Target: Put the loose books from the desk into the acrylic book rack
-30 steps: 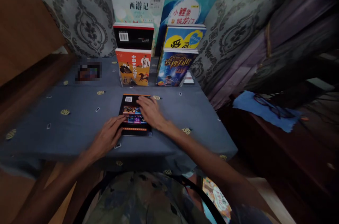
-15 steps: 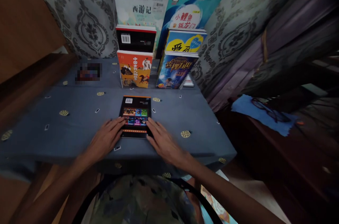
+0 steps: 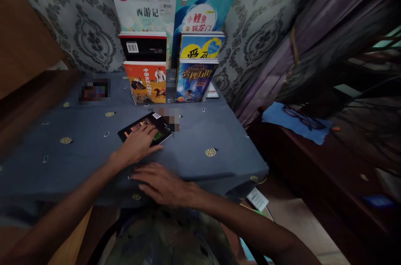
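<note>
A black book [image 3: 134, 128] with small coloured pictures on its back cover lies turned askew on the blue tablecloth [image 3: 194, 139]. My left hand [image 3: 138, 146] rests flat on the book, fingers stretched out over its cover. My right hand [image 3: 161, 183] lies flat on the cloth at the table's near edge, fingers spread and pointing left, holding nothing. It is clear of the book.
Several books stand in tiers against the patterned wall: an orange one [image 3: 145, 83], a dark blue one [image 3: 193, 80], taller ones [image 3: 144, 8] behind. A dark wooden ledge with a blue cloth [image 3: 293, 123] and glasses runs along the right. A paper [image 3: 257, 199] lies on the floor.
The book has been rotated and slid left under my left hand. My right hand left the book and drew back to the table's near edge. The view shifted right.
</note>
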Motion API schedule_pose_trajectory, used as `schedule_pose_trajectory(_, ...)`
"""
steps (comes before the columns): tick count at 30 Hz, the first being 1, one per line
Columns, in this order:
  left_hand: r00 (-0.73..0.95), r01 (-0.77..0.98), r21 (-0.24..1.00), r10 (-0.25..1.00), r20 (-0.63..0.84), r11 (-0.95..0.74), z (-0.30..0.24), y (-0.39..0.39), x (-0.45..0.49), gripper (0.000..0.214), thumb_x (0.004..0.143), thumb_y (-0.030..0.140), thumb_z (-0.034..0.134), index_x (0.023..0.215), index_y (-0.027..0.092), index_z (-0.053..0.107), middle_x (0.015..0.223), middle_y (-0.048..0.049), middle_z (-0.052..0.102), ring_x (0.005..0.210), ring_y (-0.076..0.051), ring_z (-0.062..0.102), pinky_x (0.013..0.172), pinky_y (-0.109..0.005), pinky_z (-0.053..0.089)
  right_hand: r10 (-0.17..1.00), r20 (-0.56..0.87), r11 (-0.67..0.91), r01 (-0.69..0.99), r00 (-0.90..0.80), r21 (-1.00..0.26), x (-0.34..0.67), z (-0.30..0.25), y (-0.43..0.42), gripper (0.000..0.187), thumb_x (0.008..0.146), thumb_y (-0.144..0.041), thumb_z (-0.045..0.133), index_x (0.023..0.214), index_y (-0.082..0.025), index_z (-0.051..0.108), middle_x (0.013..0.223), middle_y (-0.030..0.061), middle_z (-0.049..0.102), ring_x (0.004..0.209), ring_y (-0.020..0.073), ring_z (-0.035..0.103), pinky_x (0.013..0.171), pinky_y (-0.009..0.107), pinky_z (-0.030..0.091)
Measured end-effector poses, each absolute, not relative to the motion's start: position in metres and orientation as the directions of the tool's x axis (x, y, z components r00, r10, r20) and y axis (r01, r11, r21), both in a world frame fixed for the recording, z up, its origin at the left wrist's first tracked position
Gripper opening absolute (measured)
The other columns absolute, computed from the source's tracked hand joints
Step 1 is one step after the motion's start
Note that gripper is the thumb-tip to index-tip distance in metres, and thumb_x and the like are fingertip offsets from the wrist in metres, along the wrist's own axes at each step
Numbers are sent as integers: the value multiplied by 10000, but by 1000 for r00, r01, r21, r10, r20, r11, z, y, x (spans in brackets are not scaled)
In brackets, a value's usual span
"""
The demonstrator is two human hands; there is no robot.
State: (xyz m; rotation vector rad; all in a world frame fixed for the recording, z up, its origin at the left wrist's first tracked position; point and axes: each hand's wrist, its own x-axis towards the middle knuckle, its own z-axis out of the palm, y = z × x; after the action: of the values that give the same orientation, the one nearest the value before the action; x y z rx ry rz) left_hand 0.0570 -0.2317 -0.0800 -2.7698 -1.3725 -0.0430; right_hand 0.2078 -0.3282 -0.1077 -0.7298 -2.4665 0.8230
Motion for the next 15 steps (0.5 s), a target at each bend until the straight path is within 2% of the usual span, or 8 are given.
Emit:
schedule_pose_trajectory(3, 586, 809, -99, 808, 59, -579, -85, -240, 71, 364, 962, 403, 573, 1187, 120, 617, 1286, -179, 628, 1208, -324, 573, 984, -449, 480, 693, 262, 617, 366, -672, -697, 228, -113, -323, 311, 1016, -224, 481, 1263, -161, 659, 1273, 111, 704, 1241, 185, 616, 1099, 363, 453)
schedule_pose_trajectory(8, 590, 796, -178, 808, 14, -578, -81, -244, 80, 282, 1012, 282, 441, 1065, 96, 645, 1090, -183, 685, 1058, -310, 646, 819, -397, 541, 787, 308, 558, 402, -535, -726, 257, -114, -315, 298, 1011, -226, 470, 1209, -168, 684, 1168, 109, 737, 1136, 208, 661, 1018, 393, 518)
schedule_pose_trajectory(15, 614, 785, -110, 790, 0, -610, -73, -237, 77, 344, 1019, 237, 349, 967, 107, 663, 965, -171, 723, 909, -291, 712, 748, -388, 554, 813, 319, 546, 450, -487, -706, 273, -109, -311, 335, 1020, -247, 440, 1269, -211, 661, 1227, 86, 720, 1182, 196, 647, 1049, 412, 515)
